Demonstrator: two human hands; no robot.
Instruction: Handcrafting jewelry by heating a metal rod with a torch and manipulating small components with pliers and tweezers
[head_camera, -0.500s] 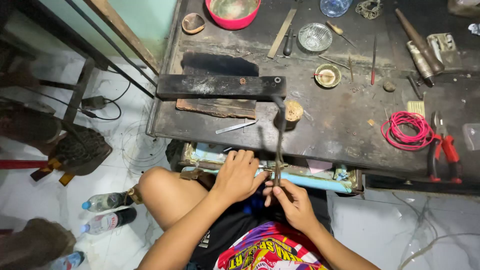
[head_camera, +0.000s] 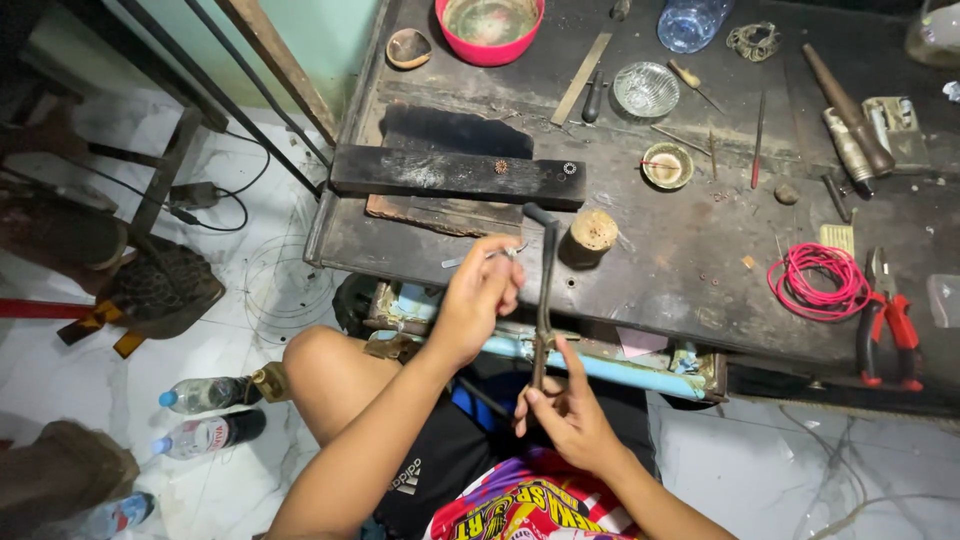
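— Dark metal, that long rod (head_camera: 545, 300): who has it?

— The right hand (head_camera: 570, 415), low by the lap, fingers pinched shut round its bottom end. The rod stands nearly upright, its bent top reaching over the near edge of the surface (head_camera: 650, 270), likely so the end can be worked at eye level.

— And the left hand (head_camera: 480, 295)?

— Raised just beside the rod, fingertips closed on a thin silvery piece (head_camera: 505, 252), perhaps tweezers or a strip; too small to tell. It sits close to the rod's upper part, apparently to bring the two together.

— What's right behind them?

— A blue pipe (head_camera: 600, 365) runs along the front of the surface, under both hands. Beyond it a small wooden stump (head_camera: 593, 232) stands just beside the rod's top, then a black block (head_camera: 455, 175) lying crosswise, within easy reach as a rest.

— Further off?

— A coil of red wire (head_camera: 815, 282) with red-handled pliers (head_camera: 885, 320) beside it at the right, a brass dish (head_camera: 667, 165) and glass dish (head_camera: 645, 88) mid-surface, and a pink bowl (head_camera: 490, 28) at the far edge.
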